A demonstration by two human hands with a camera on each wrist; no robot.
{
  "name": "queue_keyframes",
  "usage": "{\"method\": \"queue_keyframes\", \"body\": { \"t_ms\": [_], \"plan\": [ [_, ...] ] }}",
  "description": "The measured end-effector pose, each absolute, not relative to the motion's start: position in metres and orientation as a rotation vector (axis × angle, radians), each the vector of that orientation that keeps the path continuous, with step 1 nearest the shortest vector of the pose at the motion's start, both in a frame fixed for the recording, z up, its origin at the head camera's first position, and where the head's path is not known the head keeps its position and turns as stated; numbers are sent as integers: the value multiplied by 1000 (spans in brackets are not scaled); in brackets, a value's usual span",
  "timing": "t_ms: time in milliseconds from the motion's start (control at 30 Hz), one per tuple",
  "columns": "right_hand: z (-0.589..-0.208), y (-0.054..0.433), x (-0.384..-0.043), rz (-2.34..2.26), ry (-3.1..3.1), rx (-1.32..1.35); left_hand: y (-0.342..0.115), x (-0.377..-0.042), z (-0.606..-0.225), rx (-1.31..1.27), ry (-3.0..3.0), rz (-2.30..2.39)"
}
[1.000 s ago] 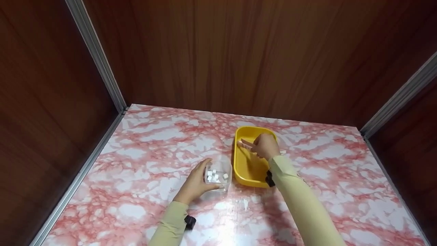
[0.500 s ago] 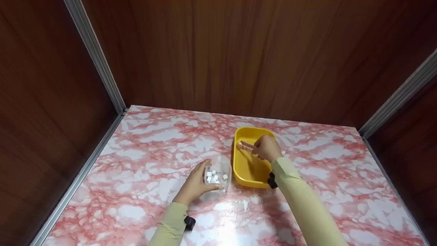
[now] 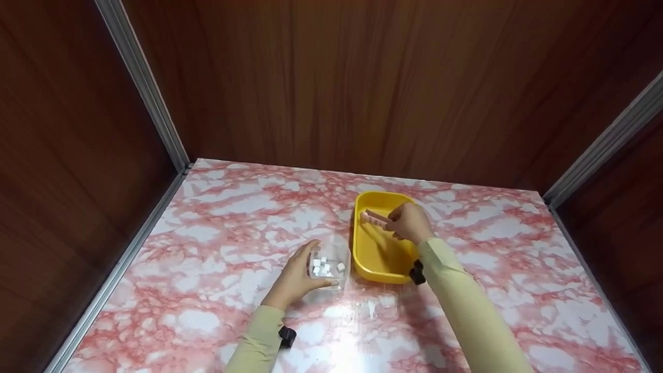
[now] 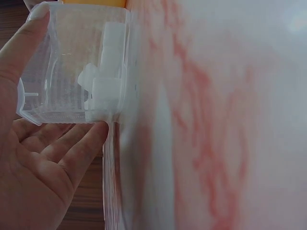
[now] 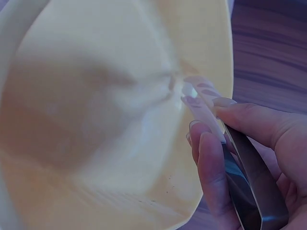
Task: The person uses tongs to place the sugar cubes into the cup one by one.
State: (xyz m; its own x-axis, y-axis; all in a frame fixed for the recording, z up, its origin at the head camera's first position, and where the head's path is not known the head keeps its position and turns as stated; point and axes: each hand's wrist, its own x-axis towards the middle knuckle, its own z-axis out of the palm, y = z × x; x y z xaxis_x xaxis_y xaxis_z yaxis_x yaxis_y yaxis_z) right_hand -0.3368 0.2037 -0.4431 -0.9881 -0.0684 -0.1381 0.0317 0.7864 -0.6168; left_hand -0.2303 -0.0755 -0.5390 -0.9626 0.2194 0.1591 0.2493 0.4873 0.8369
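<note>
In the head view my left hand (image 3: 295, 277) holds a clear plastic container (image 3: 339, 254) from its left side, thumb toward the near edge. Several small white cubes (image 3: 323, 267) lie in it. The left wrist view shows the container (image 4: 67, 62) upright on the table, with white cubes (image 4: 108, 91) at its bottom. Over the yellow tray (image 3: 373, 264), my right hand (image 3: 412, 223) pinches a pair of small tongs with pale pink tips (image 3: 375, 218) and shiny metal arms (image 5: 254, 177). Between the tips sits a small whitish piece (image 5: 188, 89), too blurred to identify surely.
The yellow tray stands just right of the container. Both are on a red-and-white marbled table (image 3: 233, 223). Brown wood-grain panels (image 3: 336, 93) with metal edge strips (image 3: 150, 88) enclose the back and sides.
My right hand has shifted slightly right over the tray, and the tongs have turned a little. The left hand and the container stay in place.
</note>
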Motion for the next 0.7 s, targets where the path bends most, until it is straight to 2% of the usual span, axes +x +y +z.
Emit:
{"method": "queue_keyframes", "body": {
  "t_ms": [367, 700],
  "plan": [
    [-443, 218, -320, -1056, 2814, -132, -75, -229, -540, -420, -2698, -1519],
    [-437, 236, -307, -1097, 2774, -103, -75, -228, -536, -425, -2693, -1511]
  ]
}}
